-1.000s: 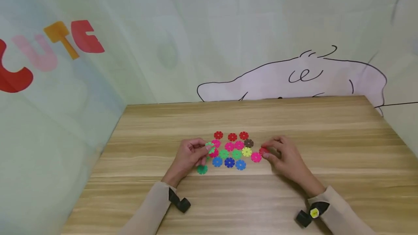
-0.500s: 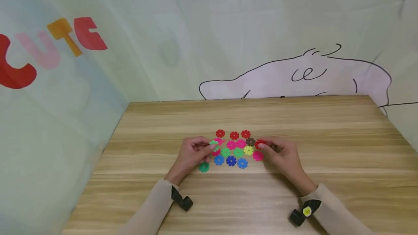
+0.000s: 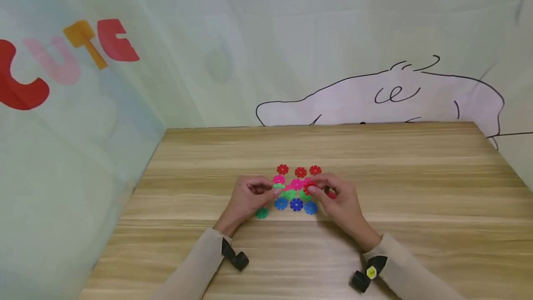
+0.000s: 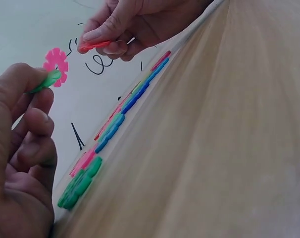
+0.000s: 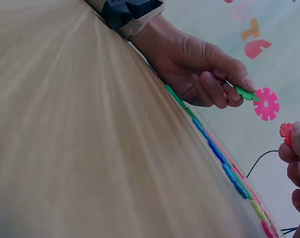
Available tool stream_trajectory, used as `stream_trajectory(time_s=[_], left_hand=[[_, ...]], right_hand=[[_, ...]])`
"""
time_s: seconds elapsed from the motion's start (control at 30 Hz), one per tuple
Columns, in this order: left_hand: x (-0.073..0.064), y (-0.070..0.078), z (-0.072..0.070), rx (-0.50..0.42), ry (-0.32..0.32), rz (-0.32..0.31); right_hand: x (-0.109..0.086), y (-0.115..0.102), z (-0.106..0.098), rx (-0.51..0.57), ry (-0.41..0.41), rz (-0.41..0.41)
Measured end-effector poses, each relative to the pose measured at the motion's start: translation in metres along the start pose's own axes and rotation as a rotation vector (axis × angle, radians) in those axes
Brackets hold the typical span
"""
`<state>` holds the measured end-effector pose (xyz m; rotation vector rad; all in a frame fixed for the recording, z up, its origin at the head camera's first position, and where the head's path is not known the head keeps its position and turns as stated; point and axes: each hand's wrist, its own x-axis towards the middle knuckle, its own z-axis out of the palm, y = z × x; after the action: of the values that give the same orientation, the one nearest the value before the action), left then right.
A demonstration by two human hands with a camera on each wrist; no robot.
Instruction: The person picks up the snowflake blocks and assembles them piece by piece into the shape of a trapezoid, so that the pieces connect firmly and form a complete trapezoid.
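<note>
My left hand (image 3: 250, 200) pinches a green notched snowflake disc (image 4: 47, 82) between thumb and forefinger. Slotted into that disc at an angle is a pink snowflake disc (image 5: 267, 104). Opposite it, my right hand (image 3: 339, 203) pinches a red snowflake disc (image 3: 309, 188) by its edge. A small gap separates the red disc from the pink one in both wrist views. Both hands hover above the loose discs and hide some of them in the head view.
Flat on the wooden table (image 3: 208, 154) lie several more discs, among them a red disc (image 3: 282, 169) at the back, a dark blue disc (image 3: 296, 204) in front and a dark green disc (image 3: 262, 213) beside my left hand. A printed backdrop (image 3: 208, 36) stands behind the table.
My right hand has carried the red disc leftward from the right side of the loose discs, close to the left hand. The left hand keeps its grip and has hardly moved.
</note>
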<state>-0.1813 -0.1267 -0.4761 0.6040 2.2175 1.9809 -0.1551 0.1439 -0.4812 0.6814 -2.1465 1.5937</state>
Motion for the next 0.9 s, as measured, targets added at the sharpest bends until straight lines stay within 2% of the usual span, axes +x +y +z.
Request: stream_trajectory(time_s=[0.2, 0.4, 0.67, 0.9], left_hand=[[0.0, 0.0, 0.0, 0.006, -0.04, 0.071], [0.0, -0.001, 0.002, -0.002, -0.065, 0.101], [0.002, 0.002, 0.007, 0.015, -0.072, 0.062], [0.002, 0.007, 0.017, 0.011, -0.065, 0.051]], right_hand=[[0.001, -0.001, 0.009, 0.029, 0.004, -0.029], [0.001, -0.003, 0.012, 0.045, 0.02, -0.031], [0.001, -0.005, 0.012, 0.066, 0.033, 0.001], [0.0, -0.007, 0.017, 0.167, 0.066, 0.053]])
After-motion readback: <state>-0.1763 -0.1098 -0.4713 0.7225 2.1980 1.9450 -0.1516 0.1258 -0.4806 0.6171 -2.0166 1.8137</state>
